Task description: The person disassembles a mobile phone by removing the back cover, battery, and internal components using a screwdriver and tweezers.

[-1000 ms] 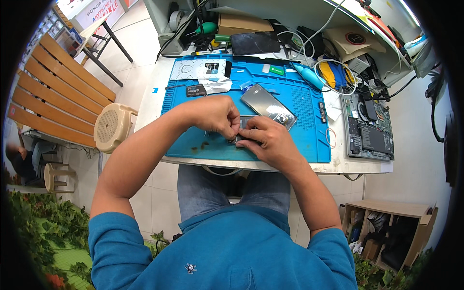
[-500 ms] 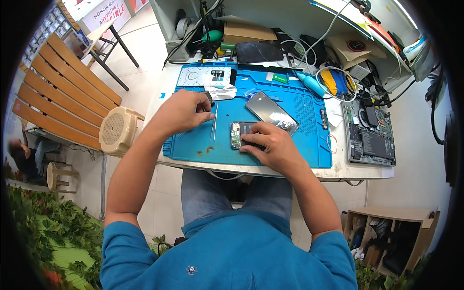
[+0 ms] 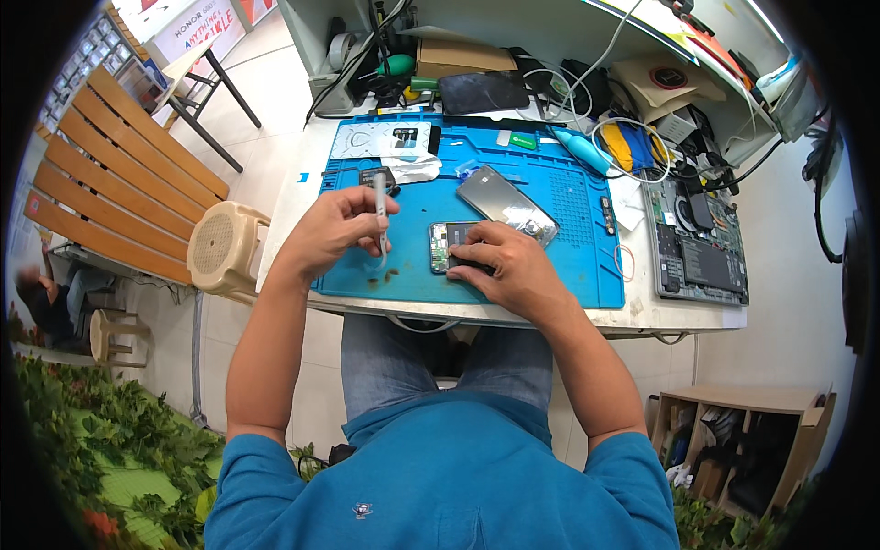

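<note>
My left hand (image 3: pixel 332 229) is closed on slim silver tweezers (image 3: pixel 380 194), held nearly upright over the left part of a blue repair mat (image 3: pixel 412 280). My right hand (image 3: pixel 509 266) grips an opened phone (image 3: pixel 440 246) lying on the mat, fingers across its dark inner part. The phone's circuit board shows at its left end. Touching or close behind it is a tilted silver phone cover (image 3: pixel 504 200). A small black part (image 3: pixel 374 176) rests beyond my left hand, beside a crumpled white tissue (image 3: pixel 414 169).
A patterned white flat panel (image 3: pixel 380 140) lies on the mat's back left. An opened laptop (image 3: pixel 706 247) sits to the right. Cables, a dark phone (image 3: pixel 483 93), and a light-blue pen-shaped tool (image 3: pixel 581 148) crowd the back. A beige stool (image 3: pixel 220 240) stands left of the table.
My left hand has taken the tweezers up off the mat and come nearer to me. My right hand stays on the opened phone. The whole view has shifted slightly.
</note>
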A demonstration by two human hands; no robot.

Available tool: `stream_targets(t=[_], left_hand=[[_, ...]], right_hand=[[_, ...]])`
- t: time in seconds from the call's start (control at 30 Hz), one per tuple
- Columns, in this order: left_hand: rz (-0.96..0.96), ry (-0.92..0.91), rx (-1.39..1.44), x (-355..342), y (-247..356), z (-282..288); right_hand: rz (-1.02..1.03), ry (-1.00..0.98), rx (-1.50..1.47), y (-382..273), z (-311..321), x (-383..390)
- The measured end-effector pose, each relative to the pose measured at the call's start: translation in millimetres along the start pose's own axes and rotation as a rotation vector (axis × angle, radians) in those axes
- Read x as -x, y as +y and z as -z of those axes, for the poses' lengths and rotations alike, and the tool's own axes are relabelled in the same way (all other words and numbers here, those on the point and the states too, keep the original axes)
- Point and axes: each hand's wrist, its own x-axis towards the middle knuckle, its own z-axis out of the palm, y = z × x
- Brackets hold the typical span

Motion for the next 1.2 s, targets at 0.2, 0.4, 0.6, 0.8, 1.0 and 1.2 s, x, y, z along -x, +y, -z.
stream_targets(t=[0.2, 0.4, 0.6, 0.8, 1.0, 1.2], left_hand=[[-0.190, 0.096, 0.134, 36, -25, -8], [-0.362, 0.163, 0.012, 45, -31, -20], [-0.328, 0.179, 0.136, 47, -39, -32], [-0.273, 0.155, 0.313, 51, -45, -42], [-0.241, 0.264, 0.178, 45, -35, -71], [-0.353, 0.386, -0.043, 44, -36, -80]], right_hand=[[0.021, 0.015, 0.017, 5, -3, -1], [0.026, 0.030, 0.036, 5, -4, 0], [-0.028, 0.001, 0.016, 1, -2, -2], [-0.022, 0.004, 0.006, 0, -1, -3], [-0.019, 0.012, -0.023, 1, -2, -2], [0.020, 0.057, -0.012, 2, -4, -1]])
